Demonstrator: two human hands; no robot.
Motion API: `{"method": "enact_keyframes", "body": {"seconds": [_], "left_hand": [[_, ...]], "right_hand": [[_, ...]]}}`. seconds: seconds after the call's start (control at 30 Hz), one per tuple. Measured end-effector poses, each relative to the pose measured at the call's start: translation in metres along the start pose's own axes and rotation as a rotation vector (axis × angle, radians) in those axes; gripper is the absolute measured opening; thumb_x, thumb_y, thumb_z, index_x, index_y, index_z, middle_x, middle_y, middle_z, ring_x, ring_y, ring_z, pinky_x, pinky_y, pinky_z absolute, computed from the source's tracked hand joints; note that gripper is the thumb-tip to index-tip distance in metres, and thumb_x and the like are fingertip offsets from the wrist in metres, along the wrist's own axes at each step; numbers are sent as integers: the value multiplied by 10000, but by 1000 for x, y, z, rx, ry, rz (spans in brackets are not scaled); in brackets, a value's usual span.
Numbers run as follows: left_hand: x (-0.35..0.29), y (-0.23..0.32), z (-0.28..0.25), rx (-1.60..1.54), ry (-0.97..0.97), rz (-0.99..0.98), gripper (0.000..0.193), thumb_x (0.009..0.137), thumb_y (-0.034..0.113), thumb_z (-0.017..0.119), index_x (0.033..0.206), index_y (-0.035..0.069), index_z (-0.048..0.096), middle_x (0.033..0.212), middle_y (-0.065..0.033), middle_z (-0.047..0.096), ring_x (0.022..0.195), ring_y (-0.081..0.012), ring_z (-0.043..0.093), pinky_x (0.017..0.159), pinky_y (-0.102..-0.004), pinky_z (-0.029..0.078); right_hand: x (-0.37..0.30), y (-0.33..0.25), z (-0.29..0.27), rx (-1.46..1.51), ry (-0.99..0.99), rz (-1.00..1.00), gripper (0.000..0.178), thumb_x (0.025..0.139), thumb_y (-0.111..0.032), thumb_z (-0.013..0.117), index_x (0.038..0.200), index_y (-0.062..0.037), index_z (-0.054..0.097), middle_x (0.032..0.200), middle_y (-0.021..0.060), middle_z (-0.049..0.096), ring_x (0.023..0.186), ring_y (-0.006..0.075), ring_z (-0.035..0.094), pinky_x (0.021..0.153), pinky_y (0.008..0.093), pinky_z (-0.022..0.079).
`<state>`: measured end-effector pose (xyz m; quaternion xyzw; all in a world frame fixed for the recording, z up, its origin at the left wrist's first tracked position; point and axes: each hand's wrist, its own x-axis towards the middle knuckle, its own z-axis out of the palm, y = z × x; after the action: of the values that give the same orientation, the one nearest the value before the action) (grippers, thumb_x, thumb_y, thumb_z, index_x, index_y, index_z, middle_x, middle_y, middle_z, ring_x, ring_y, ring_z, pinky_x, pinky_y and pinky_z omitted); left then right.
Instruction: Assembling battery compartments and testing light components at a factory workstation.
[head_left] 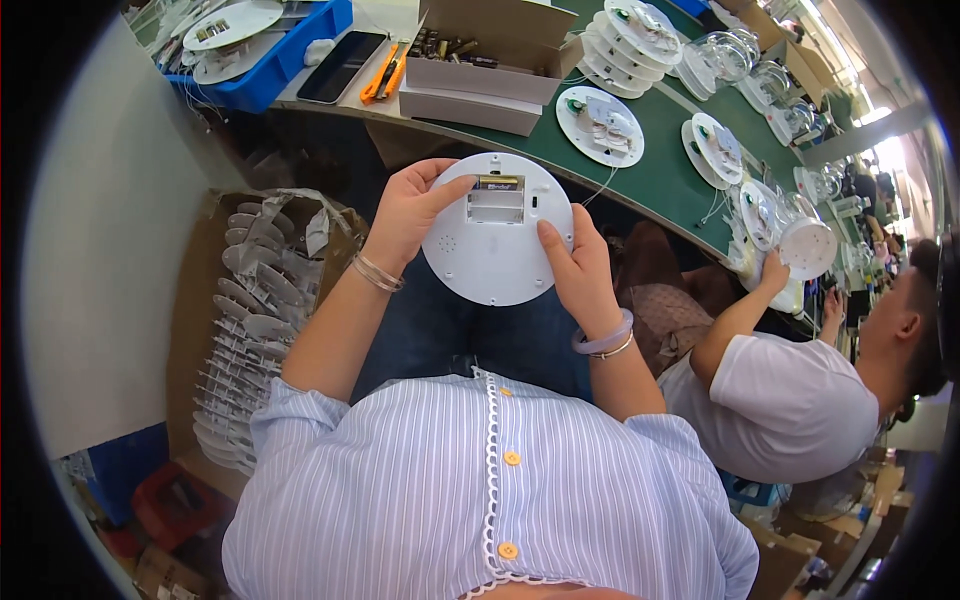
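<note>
Box, far left: a cardboard box [205,300] stands on the floor beside the person's left arm, filled with stacked white plates [245,330].
Bin, upper left: a blue bin [285,55] holds round white parts; a dark phone [342,66] and an orange cutter [383,72] lie just to its right on the surface [655,175].
Left hand: the left hand [405,215] grips the left rim of the disc; its fingers are closed on the rim, the thumb reaching across to the battery.
Disc: the round white disc [497,245] is held over the lap, between both hands, below the edge of the surface, back side up.
Compartment: an open rectangular bay [496,200] sits in the upper middle of the disc; one battery [498,183] lies in its top slot.
Right hand: the right hand [580,275] clamps the right rim, thumb pressed on the disc face just beside the bay.
Carton, top centre: an open carton [480,75] holds small dark batteries.
Surface, right: more white discs [600,125] lie across the green surface.
Co-worker, far right: a person in a white shirt [790,400] holds a white round part [808,248].
</note>
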<state>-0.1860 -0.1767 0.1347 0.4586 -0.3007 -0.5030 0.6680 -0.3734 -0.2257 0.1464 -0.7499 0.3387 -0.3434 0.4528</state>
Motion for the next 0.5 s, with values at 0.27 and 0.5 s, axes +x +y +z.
{"method": "enact_keyframes", "body": {"seconds": [0.27, 0.5], "left_hand": [[1, -8, -28, 153, 160, 140, 222, 713, 101, 639, 876, -28, 562, 759, -64, 597, 643, -80, 550, 581, -190, 448], [6, 2, -70, -311, 91, -52, 301, 751, 96, 590, 1015, -12, 494, 927, -85, 570, 786, -121, 561, 686, -238, 463]], "right_hand": [[14, -6, 23, -198, -112, 8, 225, 829, -191, 492, 896, 22, 460, 714, 109, 540, 628, 129, 520, 566, 245, 417], [53, -22, 38, -24, -276, 54, 229, 831, -185, 496, 919, 24, 462, 725, 80, 530, 666, 84, 492, 589, 227, 409]]}}
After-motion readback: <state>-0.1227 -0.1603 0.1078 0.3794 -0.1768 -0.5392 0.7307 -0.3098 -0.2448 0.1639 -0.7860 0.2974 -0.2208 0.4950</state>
